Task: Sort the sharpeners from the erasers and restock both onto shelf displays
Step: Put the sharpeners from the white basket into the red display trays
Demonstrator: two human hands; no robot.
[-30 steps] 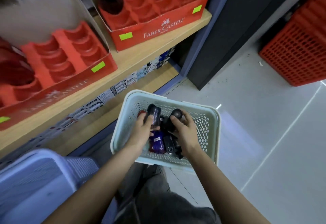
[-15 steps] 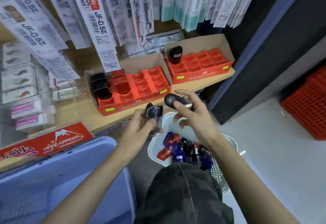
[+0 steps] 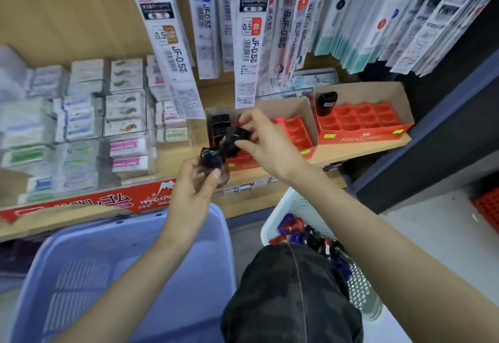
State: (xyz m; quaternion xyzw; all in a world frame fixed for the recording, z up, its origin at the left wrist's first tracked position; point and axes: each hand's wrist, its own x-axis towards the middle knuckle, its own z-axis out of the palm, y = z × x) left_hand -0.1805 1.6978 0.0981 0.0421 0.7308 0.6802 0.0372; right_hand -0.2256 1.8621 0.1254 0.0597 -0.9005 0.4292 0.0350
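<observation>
My left hand grips a black sharpener just in front of the shelf edge. My right hand pinches a second black sharpener over the left red display tray, beside black sharpeners standing in its back-left slots. A second red tray to the right holds one black sharpener. The white basket by my knee holds several red, blue and black sharpeners. Boxed erasers fill the shelf's left part.
A light blue basket sits below the shelf at the left. Hanging pen refill packs drape over the trays from above. A dark pillar bounds the shelf at the right, with a red crate on the floor beyond.
Both hands rose out of the white basket, each with a black sharpener, and moved up to the shelf. The right hand now reaches over the left red tray.
</observation>
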